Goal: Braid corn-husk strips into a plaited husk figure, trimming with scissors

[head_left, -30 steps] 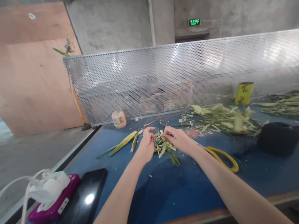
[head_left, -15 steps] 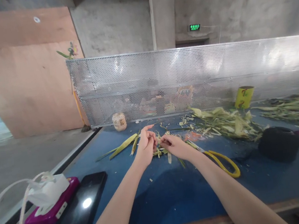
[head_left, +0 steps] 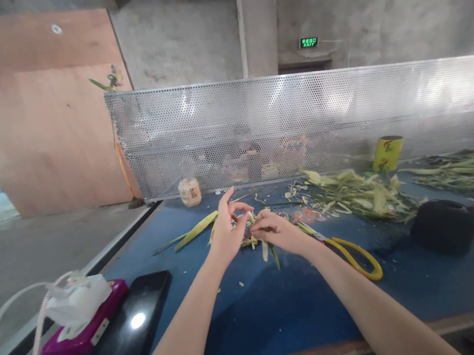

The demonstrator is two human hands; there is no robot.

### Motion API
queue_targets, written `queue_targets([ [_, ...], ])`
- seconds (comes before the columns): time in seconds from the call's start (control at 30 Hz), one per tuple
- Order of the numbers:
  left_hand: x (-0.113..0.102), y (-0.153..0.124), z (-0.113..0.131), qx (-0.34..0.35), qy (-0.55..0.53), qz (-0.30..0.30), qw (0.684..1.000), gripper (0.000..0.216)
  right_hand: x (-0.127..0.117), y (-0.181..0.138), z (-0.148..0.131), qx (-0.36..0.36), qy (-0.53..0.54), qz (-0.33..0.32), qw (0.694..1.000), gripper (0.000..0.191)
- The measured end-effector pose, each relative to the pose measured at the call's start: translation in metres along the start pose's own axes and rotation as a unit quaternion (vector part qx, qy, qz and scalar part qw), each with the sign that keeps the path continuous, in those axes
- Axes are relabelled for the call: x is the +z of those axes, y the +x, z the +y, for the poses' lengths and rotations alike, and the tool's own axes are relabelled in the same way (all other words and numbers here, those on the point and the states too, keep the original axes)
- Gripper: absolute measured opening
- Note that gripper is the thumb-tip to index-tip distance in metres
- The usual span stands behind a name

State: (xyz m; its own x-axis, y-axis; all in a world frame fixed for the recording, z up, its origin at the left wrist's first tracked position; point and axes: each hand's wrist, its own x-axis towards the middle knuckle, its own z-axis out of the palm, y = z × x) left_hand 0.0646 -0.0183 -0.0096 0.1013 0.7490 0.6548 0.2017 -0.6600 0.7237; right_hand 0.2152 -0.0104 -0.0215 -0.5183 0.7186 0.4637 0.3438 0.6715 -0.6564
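Observation:
A small knotted or braided piece of pale green-yellow husk (head_left: 250, 243) lies between my two hands, low over the blue table. My left hand (head_left: 227, 228) pinches its upper part between thumb and forefinger, with another finger raised. From the other side, my right hand (head_left: 274, 232) has its fingers closed on the same piece; the fingertips partly hide it. Loose strips hang below my right hand. Yellow-handled scissors (head_left: 354, 255) lie by my right wrist, blades pointing towards the work. Long green-yellow leaves (head_left: 196, 231) rest left of my left hand.
A heap of husks (head_left: 361, 193) spreads at the back right, beside a yellow can (head_left: 388, 153) and a black spool (head_left: 443, 227). A pale twine roll (head_left: 189, 192) stands near the perforated metal screen (head_left: 211, 117). At left are a phone (head_left: 122, 332) and a purple power strip (head_left: 87, 337).
My left hand has opened its upper fingers more and turned upward, thumb and forefinger still together. My right fingers have shifted slightly on the husk piece, and a hanging green strip has swung.

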Motion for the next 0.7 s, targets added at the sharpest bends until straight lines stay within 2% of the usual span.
queue_targets([
  [0.1,-0.001,-0.001,0.000,0.008,0.060,-0.065,0.996,0.060,0.000,-0.002,-0.002,-0.015,0.030,-0.021,0.999,0.014],
  [0.3,-0.005,-0.001,0.000,0.006,0.132,-0.036,0.991,0.060,-0.005,-0.005,-0.007,-0.020,-0.004,-0.045,0.999,0.016],
  [0.57,-0.002,-0.003,-0.005,-0.023,0.150,-0.077,0.985,0.071,-0.003,-0.008,-0.007,-0.024,-0.107,-0.090,0.990,0.020],
  [0.7,0.000,-0.003,-0.010,0.009,0.177,-0.091,0.980,0.072,-0.002,-0.007,0.000,-0.045,-0.143,-0.107,0.983,0.021],
])
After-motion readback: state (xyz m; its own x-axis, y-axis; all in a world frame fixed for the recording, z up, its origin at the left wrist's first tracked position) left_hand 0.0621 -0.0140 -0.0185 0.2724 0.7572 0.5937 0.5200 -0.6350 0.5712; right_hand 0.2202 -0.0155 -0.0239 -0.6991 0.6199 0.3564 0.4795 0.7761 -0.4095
